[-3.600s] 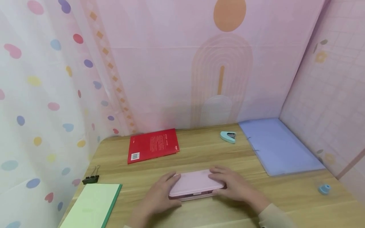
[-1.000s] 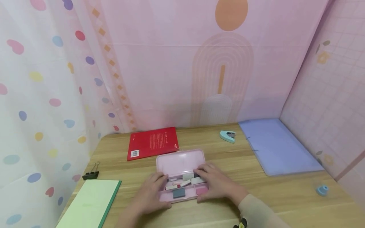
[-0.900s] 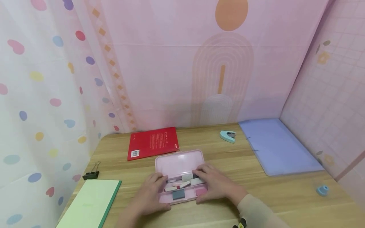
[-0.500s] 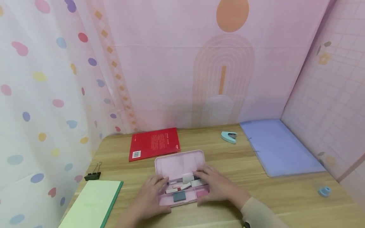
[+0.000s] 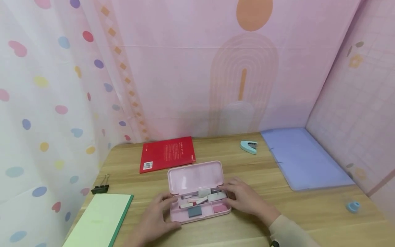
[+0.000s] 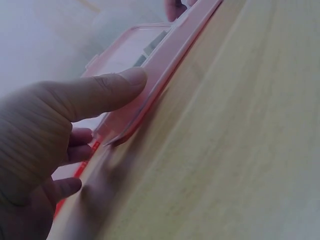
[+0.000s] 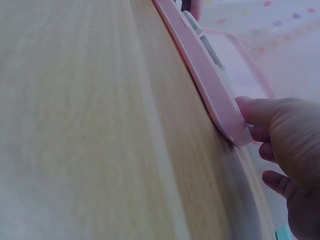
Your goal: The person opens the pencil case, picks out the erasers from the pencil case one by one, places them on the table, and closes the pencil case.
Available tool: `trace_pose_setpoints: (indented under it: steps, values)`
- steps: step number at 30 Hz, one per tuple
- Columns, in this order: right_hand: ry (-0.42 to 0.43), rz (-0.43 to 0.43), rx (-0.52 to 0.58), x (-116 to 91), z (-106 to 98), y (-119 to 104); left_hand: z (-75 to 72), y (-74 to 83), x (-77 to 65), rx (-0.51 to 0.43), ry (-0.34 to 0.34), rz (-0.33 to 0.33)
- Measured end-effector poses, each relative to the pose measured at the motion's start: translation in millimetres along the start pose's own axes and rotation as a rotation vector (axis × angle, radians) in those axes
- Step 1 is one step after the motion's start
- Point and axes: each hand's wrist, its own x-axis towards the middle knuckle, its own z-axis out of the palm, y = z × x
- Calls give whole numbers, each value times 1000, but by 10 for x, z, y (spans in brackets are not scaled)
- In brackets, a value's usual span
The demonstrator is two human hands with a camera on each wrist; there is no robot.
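A pink pencil case (image 5: 195, 177) lies on the wooden table with its lid tipped back. Its long compartment holds several small pieces, some white and one with a red band; the front holds a grey-blue block (image 5: 194, 211) and a pink block (image 5: 220, 208). My left hand (image 5: 155, 218) is spread at the left end, fingers at the rim, thumb near the front corner. At the right end, my right hand (image 5: 247, 199) has its fingertips and thumb at the rim with loosely bent fingers. In the right wrist view the thumb (image 7: 257, 110) meets the case's edge.
A red book (image 5: 168, 153) lies behind the case, a mint stapler (image 5: 248, 146) right of it. A blue folder (image 5: 305, 159) and small blue cap-like piece (image 5: 353, 206) are at right. A black binder clip (image 5: 100, 188) and green pad (image 5: 100, 219) are left.
The case was shut between both hands, and its lid now stands back with the contents showing. Since half a second ago both hands have drawn slightly outward, baring more of the ends.
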Motion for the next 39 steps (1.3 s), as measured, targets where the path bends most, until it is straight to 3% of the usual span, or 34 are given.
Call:
trace_pose_setpoints:
  steps: [6,14,17,21,29,39]
  values:
    - [16,-24,-7,33,10,-4,44,6,1,-35,59,31]
    - [35,-33,12,16,14,20,69,-18,10,-74,31,27]
    - [82,-38,13,-14,-16,63,85,-30,11,-67,31,37]
    - [170,14,20,-79,-136,202,109,-42,16,-72,42,45]
    - [246,245,-21,-247,-318,712,95,-34,17,-66,56,35]
    - [261,304,-10,-217,-299,998,82,-30,0,-66,63,17]
